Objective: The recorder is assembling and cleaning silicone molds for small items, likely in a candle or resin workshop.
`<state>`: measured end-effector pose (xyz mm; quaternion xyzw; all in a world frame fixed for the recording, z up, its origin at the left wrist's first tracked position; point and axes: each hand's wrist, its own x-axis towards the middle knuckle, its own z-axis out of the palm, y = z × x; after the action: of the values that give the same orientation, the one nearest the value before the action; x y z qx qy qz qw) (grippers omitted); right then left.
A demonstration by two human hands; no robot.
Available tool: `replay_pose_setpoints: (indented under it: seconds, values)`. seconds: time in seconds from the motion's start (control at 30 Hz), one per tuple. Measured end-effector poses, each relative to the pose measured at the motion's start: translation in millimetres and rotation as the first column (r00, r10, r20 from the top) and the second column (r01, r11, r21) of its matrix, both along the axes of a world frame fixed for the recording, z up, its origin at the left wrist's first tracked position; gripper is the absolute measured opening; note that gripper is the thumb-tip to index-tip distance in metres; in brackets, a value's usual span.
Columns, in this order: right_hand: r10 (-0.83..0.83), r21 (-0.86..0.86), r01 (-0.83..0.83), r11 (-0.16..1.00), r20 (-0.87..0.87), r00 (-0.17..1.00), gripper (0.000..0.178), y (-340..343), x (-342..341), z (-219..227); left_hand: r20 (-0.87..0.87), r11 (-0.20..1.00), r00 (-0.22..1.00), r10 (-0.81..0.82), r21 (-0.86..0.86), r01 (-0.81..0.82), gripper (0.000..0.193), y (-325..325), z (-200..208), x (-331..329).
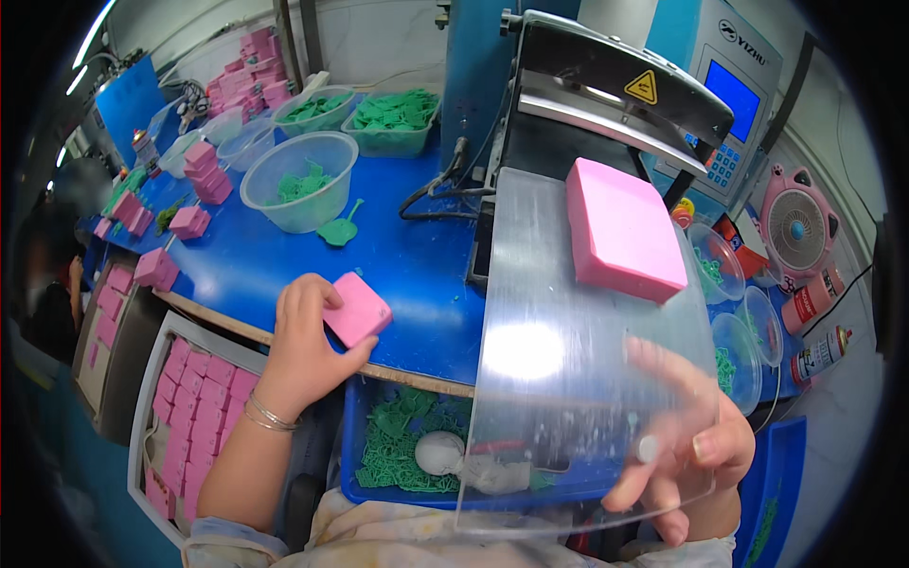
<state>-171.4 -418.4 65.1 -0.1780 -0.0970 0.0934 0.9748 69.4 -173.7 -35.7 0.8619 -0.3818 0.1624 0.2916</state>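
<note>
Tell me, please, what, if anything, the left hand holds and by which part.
The left hand holds a small pink square block by its left and near edges.

Bench (426, 260) has a glossy blue top, raw wooden edge (222, 323) at the front, and runs off to the far left. Back wall (402, 47) is pale, with a brownish-grey post (287, 43) against it. Tube lights (93, 36), lit, upper left. Right wall (857, 156) whitish, loose cord on it. Pink fan (797, 227) stands near that wall. Left end of the room is dim, detail blurred.
</note>
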Motion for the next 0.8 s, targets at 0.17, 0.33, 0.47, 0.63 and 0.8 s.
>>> replay_pose_setpoints:
  seconds: [0.17,0.33,0.47,0.63,0.8]
  values:
    - [-0.05,-0.011,0.051,0.999,0.024,0.998,0.075,-11.7,19.6,-7.3,-0.066,0.979,0.977,-0.202,-0.022,0.201,0.053,1.0,3.4,-6.5]
    - [-0.268,-0.295,0.27,0.917,0.046,0.962,0.058,-30.5,47.6,-2.8,-0.041,0.978,0.977,-0.209,-0.019,0.208,0.054,-0.6,1.1,-5.9]
    - [-0.571,-0.431,0.504,0.748,-0.032,0.82,0.046,-13.3,68.4,9.0,-0.061,0.98,0.978,-0.2,-0.017,0.199,0.054,2.8,-2.5,-3.2]
    - [-0.695,-0.641,0.597,0.482,0.135,0.706,0.039,-26.0,75.5,-4.1,-0.058,0.978,0.977,-0.205,-0.035,0.203,0.053,-0.5,-0.5,-5.6]
    - [-0.675,-0.676,0.593,0.437,0.189,0.713,0.035,-33.1,82.8,-6.9,-0.059,0.978,0.976,-0.209,-0.003,0.209,0.052,0.6,-1.1,-4.1]
